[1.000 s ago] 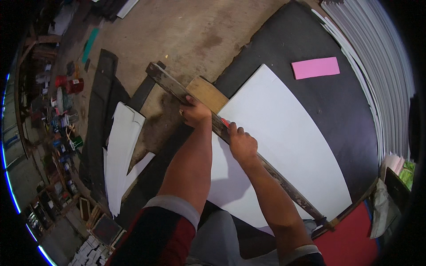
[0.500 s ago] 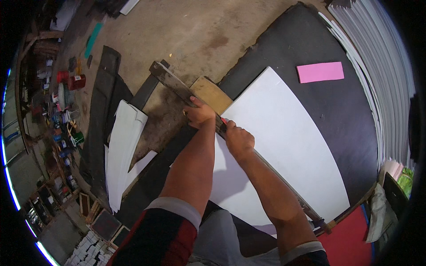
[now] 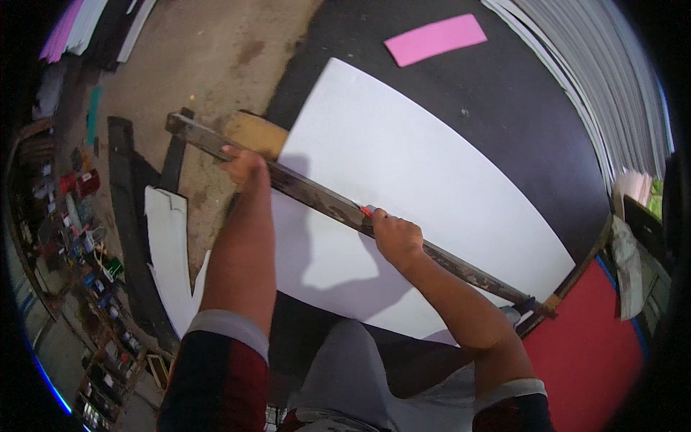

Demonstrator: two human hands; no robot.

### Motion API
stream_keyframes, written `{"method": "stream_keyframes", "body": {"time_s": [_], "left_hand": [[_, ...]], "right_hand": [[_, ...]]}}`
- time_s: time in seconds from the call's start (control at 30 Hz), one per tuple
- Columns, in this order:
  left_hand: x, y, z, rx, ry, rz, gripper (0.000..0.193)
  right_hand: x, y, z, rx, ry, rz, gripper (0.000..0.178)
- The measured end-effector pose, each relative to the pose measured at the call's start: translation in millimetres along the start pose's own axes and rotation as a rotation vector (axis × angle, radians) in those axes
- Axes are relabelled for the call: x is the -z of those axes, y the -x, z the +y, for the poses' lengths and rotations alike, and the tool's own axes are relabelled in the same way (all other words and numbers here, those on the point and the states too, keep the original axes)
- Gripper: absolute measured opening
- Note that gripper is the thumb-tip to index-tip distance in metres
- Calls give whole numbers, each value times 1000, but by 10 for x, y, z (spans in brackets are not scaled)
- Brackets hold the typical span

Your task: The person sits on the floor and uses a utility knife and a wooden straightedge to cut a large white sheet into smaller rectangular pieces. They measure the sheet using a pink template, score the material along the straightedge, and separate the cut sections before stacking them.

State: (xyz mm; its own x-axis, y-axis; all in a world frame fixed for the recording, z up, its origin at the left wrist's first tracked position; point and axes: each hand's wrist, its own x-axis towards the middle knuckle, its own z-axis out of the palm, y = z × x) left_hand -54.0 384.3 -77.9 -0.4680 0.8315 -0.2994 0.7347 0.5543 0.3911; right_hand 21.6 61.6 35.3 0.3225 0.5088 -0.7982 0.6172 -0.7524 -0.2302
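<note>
While the left hand (image 3: 243, 165) presses the long worn metal straightedge (image 3: 338, 209) onto the large white sheet (image 3: 432, 180), the right hand (image 3: 396, 237), at four o'clock, grips a red-tipped cutter (image 3: 366, 212).

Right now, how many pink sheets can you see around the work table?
2. One pink sheet lies flat on the black table beyond the white sheet. A pink-edged stack lies on the floor at far left; others may be hidden.
</note>
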Motion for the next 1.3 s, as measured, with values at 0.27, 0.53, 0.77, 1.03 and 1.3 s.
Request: {"method": "stream_keyframes", "body": {"time_s": [0.27,0.53,0.77,1.03,1.3], "left_hand": [[-11,-251,-63,-2,39,-82,82],[137,-63,205,81,83,-83,82],[-59,-414,14,-107,85,-67,82],[-252,287,-447,-897,-481,174,79],[-228,4132,-2277,-1430,-552,-272,70]], "right_hand": [[-409,818,1232,-77,60,-94,20],[-1035,1530,2358,-177,132,-103,18],[-1332,2012,3064,-260,169,-120,20],[-1285,2070,3173,-260,114,-55,23],[-1352,2111,3214,-207,4,86,18]]}}
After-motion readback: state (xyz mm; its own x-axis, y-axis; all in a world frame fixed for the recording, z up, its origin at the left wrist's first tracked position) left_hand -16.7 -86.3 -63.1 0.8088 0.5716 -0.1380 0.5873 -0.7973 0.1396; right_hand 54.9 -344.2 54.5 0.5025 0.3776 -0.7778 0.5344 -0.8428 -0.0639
